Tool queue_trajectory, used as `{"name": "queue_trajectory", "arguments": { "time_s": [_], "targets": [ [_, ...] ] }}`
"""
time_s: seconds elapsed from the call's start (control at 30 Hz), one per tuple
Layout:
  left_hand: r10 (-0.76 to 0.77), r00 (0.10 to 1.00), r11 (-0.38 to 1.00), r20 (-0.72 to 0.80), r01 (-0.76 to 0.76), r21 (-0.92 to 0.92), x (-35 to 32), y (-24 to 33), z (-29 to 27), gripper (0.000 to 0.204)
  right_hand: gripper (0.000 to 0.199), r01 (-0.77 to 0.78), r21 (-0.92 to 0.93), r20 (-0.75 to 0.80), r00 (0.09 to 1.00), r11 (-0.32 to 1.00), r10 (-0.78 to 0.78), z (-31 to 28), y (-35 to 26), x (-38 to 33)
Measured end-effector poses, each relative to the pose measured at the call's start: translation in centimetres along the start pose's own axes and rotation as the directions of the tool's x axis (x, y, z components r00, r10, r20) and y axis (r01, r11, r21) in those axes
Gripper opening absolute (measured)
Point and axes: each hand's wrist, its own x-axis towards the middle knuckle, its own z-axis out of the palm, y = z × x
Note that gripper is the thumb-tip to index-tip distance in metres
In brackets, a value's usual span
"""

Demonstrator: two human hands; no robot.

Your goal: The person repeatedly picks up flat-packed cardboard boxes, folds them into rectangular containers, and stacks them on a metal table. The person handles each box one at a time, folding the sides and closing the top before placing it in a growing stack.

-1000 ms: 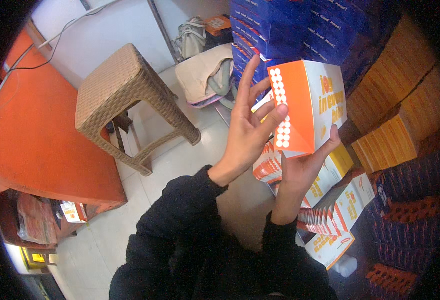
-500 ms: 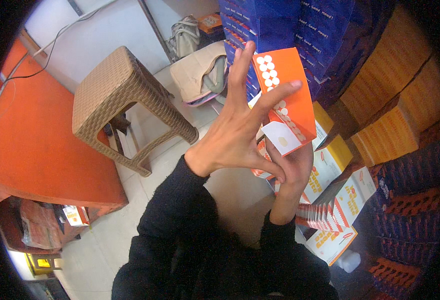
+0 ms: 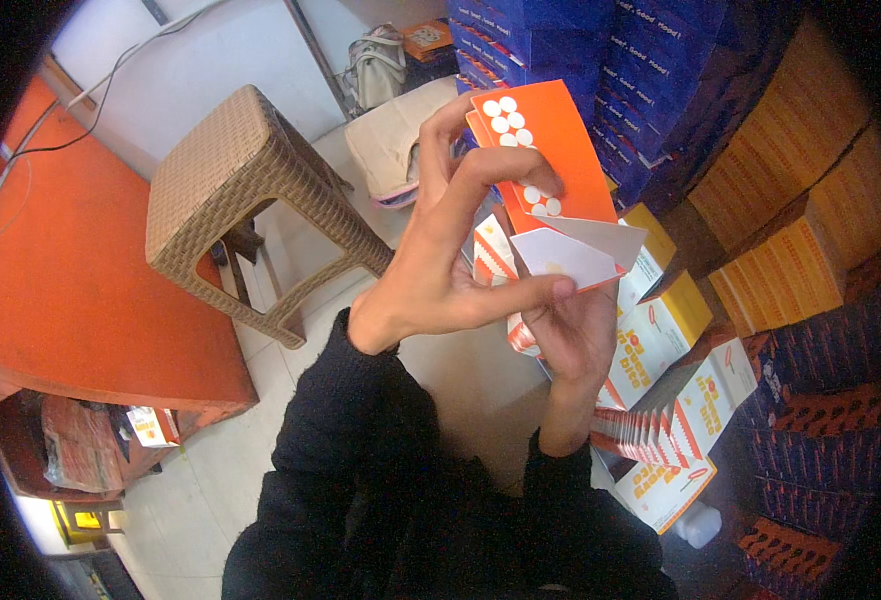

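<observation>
An orange carton (image 3: 568, 140) with white dots is held up in front of me, tilted. My left hand (image 3: 439, 240) is closed on its left side, one bent finger on the dotted face and the thumb on a white end flap (image 3: 561, 258). A second pale flap (image 3: 609, 240) sticks out to the right of it. From below, my right hand (image 3: 578, 345) supports the carton; most of its fingers are hidden behind it. A red-and-white striped piece (image 3: 494, 248) shows between the hands, and I cannot tell whether it belongs to this carton.
White-and-yellow cartons (image 3: 633, 375) and a row of folded ones (image 3: 646, 437) lie at right. Blue boxes (image 3: 531, 45) and yellow boxes (image 3: 776, 270) are stacked beyond. A woven-pattern stool (image 3: 211, 190) stands at left beside an orange counter (image 3: 101, 280). A beige bag (image 3: 391, 150) lies behind.
My left hand's spread fingers have curled around the carton, and its thumb has moved up onto the flap. The carton has shifted slightly left, and its end flaps now stand apart.
</observation>
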Motion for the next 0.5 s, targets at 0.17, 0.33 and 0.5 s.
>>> {"name": "queue_trajectory", "arguments": {
  "time_s": [0.17, 0.33, 0.5],
  "targets": [
    [-0.238, 0.97, 0.937, 0.053, 0.243, -0.251, -0.7, 0.7, 0.5, 0.049, 0.049, 0.064, -0.083, 0.11, 0.992, 0.994, -0.055, 0.3, 0.0, 0.0],
    [-0.35, 0.937, 0.877, 0.012, 0.332, -0.349, -0.5, 0.8, 1.0, 0.027, 0.049, 0.212, -0.242, 0.015, 0.977, 0.947, -0.215, 1.6, 0.3, 0.4],
    [-0.079, 0.988, 0.992, -0.13, 0.09, 0.085, -0.5, 1.2, 0.4, 0.027, 0.048, 0.325, -0.294, -0.13, 0.918, 0.899, -0.374, 1.7, 0.6, 0.3]
  ]
}}
